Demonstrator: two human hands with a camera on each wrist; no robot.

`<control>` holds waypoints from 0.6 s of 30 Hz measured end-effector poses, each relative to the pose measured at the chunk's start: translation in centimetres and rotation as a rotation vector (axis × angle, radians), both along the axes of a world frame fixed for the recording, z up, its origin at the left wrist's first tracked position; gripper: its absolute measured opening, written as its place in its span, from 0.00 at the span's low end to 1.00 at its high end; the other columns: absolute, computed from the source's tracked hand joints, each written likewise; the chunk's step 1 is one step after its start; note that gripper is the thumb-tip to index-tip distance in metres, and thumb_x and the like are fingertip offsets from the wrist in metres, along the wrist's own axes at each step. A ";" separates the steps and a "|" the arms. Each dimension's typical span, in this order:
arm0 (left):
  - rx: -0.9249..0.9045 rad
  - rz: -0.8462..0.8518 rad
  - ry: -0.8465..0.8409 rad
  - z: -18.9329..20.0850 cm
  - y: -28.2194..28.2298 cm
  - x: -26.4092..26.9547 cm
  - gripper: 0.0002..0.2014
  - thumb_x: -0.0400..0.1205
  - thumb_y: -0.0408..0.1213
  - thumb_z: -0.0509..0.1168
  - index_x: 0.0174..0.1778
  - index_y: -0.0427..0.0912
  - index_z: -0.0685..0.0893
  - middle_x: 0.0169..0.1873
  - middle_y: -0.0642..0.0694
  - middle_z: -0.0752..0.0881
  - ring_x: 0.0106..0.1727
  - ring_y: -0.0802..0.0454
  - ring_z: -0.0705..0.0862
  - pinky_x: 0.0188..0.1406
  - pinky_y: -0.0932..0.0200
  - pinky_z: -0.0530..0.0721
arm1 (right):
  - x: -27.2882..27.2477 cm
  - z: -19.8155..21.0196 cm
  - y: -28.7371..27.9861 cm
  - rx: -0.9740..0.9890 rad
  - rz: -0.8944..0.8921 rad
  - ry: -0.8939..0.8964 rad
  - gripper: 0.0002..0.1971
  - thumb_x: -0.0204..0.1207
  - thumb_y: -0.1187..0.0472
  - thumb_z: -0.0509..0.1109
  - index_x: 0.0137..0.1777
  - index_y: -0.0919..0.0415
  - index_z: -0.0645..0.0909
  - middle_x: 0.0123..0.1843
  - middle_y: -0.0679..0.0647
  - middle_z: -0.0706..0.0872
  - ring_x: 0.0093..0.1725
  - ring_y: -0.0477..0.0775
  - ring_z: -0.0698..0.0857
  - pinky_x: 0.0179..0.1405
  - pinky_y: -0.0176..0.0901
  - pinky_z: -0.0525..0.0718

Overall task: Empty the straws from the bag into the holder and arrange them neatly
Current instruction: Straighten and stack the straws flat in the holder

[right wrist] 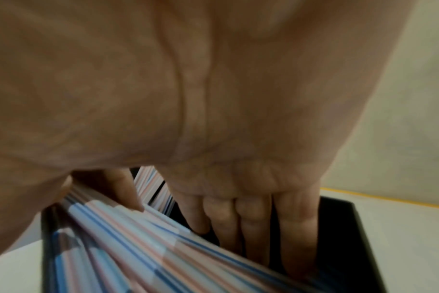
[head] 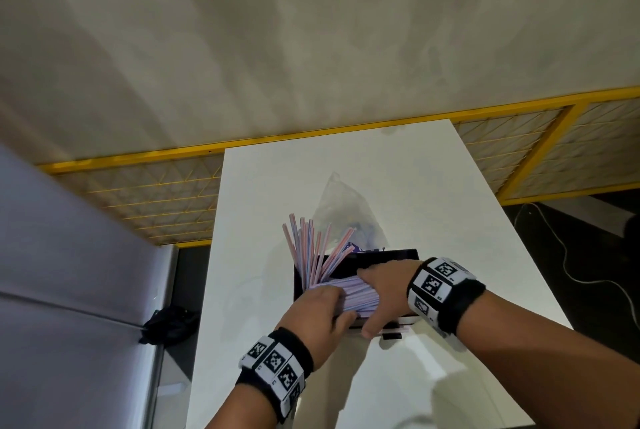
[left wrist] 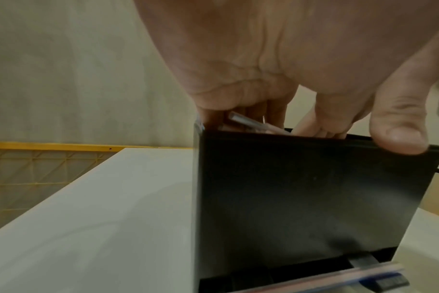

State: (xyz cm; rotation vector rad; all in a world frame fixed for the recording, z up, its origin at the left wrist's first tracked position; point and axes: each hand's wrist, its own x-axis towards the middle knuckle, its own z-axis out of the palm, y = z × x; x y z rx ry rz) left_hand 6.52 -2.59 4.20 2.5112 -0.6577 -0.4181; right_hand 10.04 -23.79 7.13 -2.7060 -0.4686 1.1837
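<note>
A black box holder (head: pixel 384 257) stands on the white table (head: pixel 398 169). A thick bundle of striped straws (head: pixel 349 293) lies across the holder's top, and several more straws (head: pixel 311 248) stick up at its left. My left hand (head: pixel 322 307) curls over the bundle's left end. Its fingers (left wrist: pixel 276 111) dip behind the holder's near wall (left wrist: pixel 313 198) and its thumb lies at the rim. My right hand (head: pixel 381 286) grips the bundle's right part, with fingers (right wrist: pixel 253 224) down inside the holder (right wrist: pixel 351 237) and thumb on the straws (right wrist: pixel 138 247). The clear bag (head: pixel 343 203) lies just behind.
A tray at the holder's foot (left wrist: pixel 338 275) holds a few straws. A yellow mesh fence (head: pixel 540 148) runs behind the table. A grey cabinet (head: pixel 69 273) stands to the left, with a dark bundle (head: pixel 169 323) on the floor. A white cable (head: pixel 571 273) lies on the floor at the right.
</note>
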 end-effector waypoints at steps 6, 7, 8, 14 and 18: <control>0.043 -0.009 0.009 0.1 -0.7 1.3 0.26 0.86 0.59 0.60 0.75 0.47 0.73 0.68 0.48 0.80 0.67 0.50 0.77 0.69 0.59 0.74 | 1.6 -0.1 0.7 -0.108 0.037 0.052 0.48 0.42 0.19 0.78 0.62 0.45 0.81 0.52 0.47 0.90 0.51 0.52 0.89 0.59 0.53 0.89; 0.067 -0.001 0.026 0.1 -0.7 1.4 0.26 0.85 0.61 0.60 0.73 0.48 0.73 0.66 0.48 0.81 0.65 0.50 0.78 0.67 0.58 0.76 | 1.8 0.0 0.9 -0.113 0.050 0.068 0.47 0.42 0.19 0.78 0.61 0.45 0.83 0.51 0.47 0.90 0.51 0.52 0.89 0.60 0.53 0.89; 0.098 0.001 0.037 0.0 -0.8 1.5 0.27 0.84 0.64 0.59 0.72 0.49 0.73 0.64 0.48 0.83 0.63 0.49 0.80 0.66 0.56 0.78 | 2.0 0.1 1.1 -0.114 0.065 0.087 0.46 0.42 0.20 0.79 0.61 0.45 0.83 0.52 0.47 0.91 0.51 0.52 0.89 0.61 0.53 0.89; 0.233 -0.018 0.021 0.1 -1.6 2.1 0.31 0.81 0.70 0.57 0.68 0.49 0.75 0.62 0.46 0.83 0.63 0.46 0.81 0.63 0.53 0.79 | 2.6 0.4 1.3 -0.019 0.065 0.096 0.48 0.44 0.24 0.83 0.67 0.41 0.81 0.58 0.45 0.90 0.58 0.52 0.89 0.66 0.53 0.86; 0.152 -0.049 0.061 0.1 -1.3 2.5 0.27 0.80 0.69 0.61 0.62 0.50 0.74 0.57 0.49 0.82 0.58 0.48 0.81 0.53 0.57 0.77 | 2.6 0.5 1.1 -0.027 0.010 0.168 0.43 0.42 0.25 0.83 0.60 0.41 0.84 0.52 0.44 0.92 0.53 0.50 0.90 0.64 0.51 0.87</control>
